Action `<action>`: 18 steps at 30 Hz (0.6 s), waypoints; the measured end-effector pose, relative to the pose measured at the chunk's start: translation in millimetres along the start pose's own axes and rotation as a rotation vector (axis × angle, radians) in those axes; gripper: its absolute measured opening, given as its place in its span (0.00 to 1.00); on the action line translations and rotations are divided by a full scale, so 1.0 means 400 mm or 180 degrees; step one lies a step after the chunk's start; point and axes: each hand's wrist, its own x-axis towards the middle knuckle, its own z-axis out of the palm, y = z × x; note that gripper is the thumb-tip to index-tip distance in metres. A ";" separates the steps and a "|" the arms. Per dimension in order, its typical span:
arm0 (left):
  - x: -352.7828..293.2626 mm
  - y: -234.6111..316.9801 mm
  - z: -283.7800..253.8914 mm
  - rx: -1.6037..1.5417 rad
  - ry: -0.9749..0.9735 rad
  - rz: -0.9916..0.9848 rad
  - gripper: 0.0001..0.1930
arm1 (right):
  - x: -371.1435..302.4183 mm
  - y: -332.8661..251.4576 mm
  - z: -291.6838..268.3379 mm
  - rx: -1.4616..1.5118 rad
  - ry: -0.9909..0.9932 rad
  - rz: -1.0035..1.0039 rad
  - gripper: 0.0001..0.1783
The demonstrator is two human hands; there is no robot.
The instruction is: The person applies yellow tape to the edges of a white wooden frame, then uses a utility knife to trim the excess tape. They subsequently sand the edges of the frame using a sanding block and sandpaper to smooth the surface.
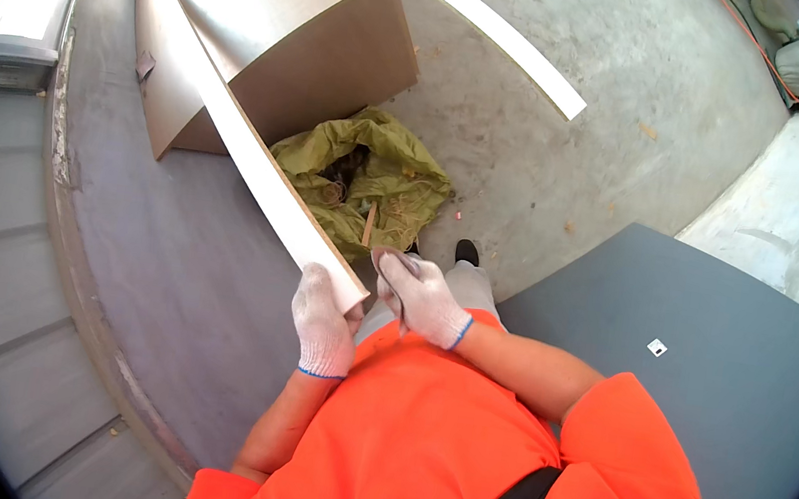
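Observation:
A long white board strip (pixel 263 171) with a bare brown edge slants from the upper left down to my waist. My left hand (pixel 322 328), in a white knit glove with a blue cuff, is closed round the near end of this strip. Just right of that end, my gloved right hand (pixel 434 307) pinches a thin, reddish-brown folded piece of sandpaper (pixel 388 267). A small gap shows between the sandpaper and the strip's brown edge. The fingertips of my right hand are partly hidden behind the piece.
Large brown panels (pixel 330 49) lean at the upper left. Below them an olive woven sack (pixel 371 160) holds scraps on the concrete floor. Another white strip (pixel 508 37) juts out above. A grey panel (pixel 712 331) lies at right, and a ledge (pixel 83 238) runs along the left.

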 end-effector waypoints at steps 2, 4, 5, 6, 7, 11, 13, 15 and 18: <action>0.013 -0.014 -0.028 0.0003 -0.0197 -0.0057 0.20 | -0.032 -0.035 0.041 -0.0233 0.0035 0.0146 0.24; 0.011 -0.017 -0.018 0.0070 -0.0067 -0.0011 0.21 | -0.001 -0.063 0.087 -0.0471 -0.0116 -0.0142 0.24; 0.009 -0.014 -0.010 0.0111 -0.0007 0.0018 0.21 | 0.048 -0.069 0.094 -0.0537 -0.0177 -0.0196 0.24; 0.004 -0.012 -0.004 0.0155 0.0061 0.0049 0.22 | 0.079 -0.087 0.094 -0.0427 -0.0047 -0.0214 0.23; 0.000 -0.009 -0.007 0.0151 0.0024 0.0028 0.22 | 0.106 -0.102 0.097 -0.0333 0.0066 -0.0232 0.23; 0.004 -0.003 -0.018 0.0219 -0.0027 0.0049 0.22 | 0.124 -0.075 0.060 0.0610 0.0098 0.0340 0.23; 0.024 -0.023 -0.041 0.0100 -0.0173 0.0075 0.22 | 0.098 -0.050 0.081 -0.0069 -0.0065 0.0375 0.22; 0.021 -0.034 -0.049 0.0082 -0.0103 0.0175 0.23 | 0.108 -0.007 0.125 -0.0335 0.0216 -0.0144 0.23; 0.037 -0.045 -0.069 0.0402 -0.0208 0.0281 0.23 | 0.225 0.014 0.119 -0.1236 0.0392 -0.1055 0.25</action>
